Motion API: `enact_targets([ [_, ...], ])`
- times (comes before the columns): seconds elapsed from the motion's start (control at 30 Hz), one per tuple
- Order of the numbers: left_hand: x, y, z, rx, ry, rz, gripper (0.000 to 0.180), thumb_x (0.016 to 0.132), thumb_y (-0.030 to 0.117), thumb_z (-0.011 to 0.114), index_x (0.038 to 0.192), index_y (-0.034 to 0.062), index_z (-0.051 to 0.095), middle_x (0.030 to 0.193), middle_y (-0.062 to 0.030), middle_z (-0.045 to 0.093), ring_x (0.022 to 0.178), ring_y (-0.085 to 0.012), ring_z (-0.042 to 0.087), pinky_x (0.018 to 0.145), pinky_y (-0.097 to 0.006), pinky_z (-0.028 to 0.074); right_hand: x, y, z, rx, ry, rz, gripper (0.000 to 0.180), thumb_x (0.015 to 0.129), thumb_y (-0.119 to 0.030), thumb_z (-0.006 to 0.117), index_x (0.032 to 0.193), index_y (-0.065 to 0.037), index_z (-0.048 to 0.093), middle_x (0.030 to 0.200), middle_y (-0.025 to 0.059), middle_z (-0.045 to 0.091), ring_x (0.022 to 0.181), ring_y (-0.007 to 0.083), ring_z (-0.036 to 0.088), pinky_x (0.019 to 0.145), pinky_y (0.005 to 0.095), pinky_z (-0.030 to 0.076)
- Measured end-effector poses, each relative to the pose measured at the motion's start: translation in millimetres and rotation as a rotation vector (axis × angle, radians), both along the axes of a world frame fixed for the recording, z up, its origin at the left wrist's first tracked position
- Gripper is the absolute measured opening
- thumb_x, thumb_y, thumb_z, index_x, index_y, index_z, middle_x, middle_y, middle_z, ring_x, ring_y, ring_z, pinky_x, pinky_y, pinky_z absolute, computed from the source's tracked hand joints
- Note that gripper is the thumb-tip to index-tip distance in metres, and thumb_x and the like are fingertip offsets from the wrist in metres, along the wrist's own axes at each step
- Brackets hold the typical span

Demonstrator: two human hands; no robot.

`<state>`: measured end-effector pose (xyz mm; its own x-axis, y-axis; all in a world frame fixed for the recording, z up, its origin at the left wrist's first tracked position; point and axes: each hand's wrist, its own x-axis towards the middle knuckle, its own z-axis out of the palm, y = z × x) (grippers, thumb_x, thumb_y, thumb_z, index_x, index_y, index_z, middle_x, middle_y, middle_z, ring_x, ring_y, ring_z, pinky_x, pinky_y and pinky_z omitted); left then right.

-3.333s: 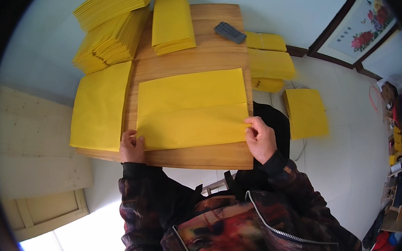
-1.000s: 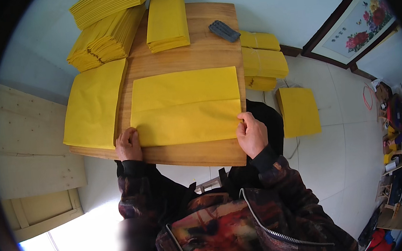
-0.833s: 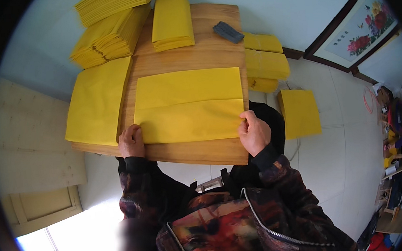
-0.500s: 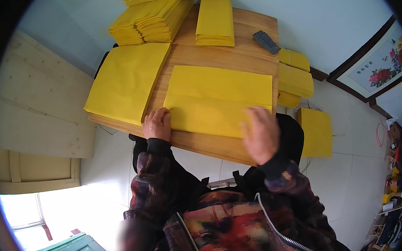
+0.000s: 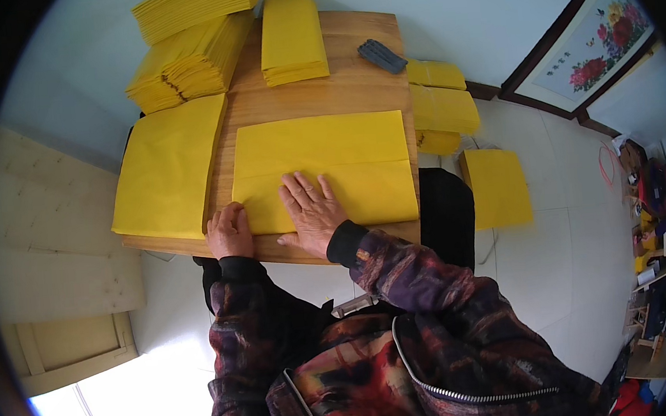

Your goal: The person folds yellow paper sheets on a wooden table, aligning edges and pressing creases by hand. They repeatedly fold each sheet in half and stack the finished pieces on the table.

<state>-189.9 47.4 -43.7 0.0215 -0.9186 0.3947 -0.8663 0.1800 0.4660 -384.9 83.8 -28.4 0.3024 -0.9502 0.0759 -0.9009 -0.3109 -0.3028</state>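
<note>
A yellow paper sheet lies on the wooden table in front of me, its near part folded over in a wide flap. My right hand rests flat on that flap with the fingers stretched out, left of its middle. At the flap's near left corner, my left hand has its fingers curled and pinched against the paper's edge. Directly left of this hand is a stack of flat yellow sheets, reaching the table's near edge.
Bundles of folded yellow paper are piled at the far left, beside another folded stack. A dark grey block-like object sits at the far right of the table. More yellow bundles stand beyond its right edge.
My right hand has swept left across the flap, from its right end to left of the middle, and now lies flat. The left hand stays at the corner; the view has shifted.
</note>
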Motion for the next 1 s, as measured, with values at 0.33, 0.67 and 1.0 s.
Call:
enact_targets([
  [0.33,0,0,5,0.011,0.033,-0.012,0.008,0.084,0.017,0.065,0.091,0.0144,0.068,0.088,-0.0053,0.066,0.087,-0.0285,0.060,0.079,-0.040,0.046,-85,23,-2,0.026,-0.007,-0.082,0.101,0.079,-0.062,0.062,0.149,-0.001,0.022,0.157,0.0156,0.015,0.146,0.0295,0.011,0.117,0.0502,0.007],
  [0.67,-2,-1,4,-0.062,0.043,-0.009,0.007,0.081,0.015,0.066,0.087,0.0147,0.069,0.083,-0.0073,0.065,0.082,-0.0307,0.060,0.074,-0.042,0.048,-134,47,-2,-0.102,0.009,-0.179,0.090,0.078,-0.045,0.069,0.144,0.001,0.029,0.155,0.0162,0.022,0.144,0.0326,0.018,0.114,0.0506,0.017],
  [1.0,-120,33,15,0.034,-0.373,-0.331,0.043,0.086,0.025,0.057,0.126,0.0099,0.056,0.138,-0.0109,0.048,0.134,-0.0308,0.036,0.111,-0.050,0.027,-134,47,-5,-0.072,0.093,-0.181,0.091,0.080,-0.042,0.069,0.147,-0.001,0.022,0.155,0.0160,0.020,0.144,0.0332,0.016,0.115,0.0516,0.016],
])
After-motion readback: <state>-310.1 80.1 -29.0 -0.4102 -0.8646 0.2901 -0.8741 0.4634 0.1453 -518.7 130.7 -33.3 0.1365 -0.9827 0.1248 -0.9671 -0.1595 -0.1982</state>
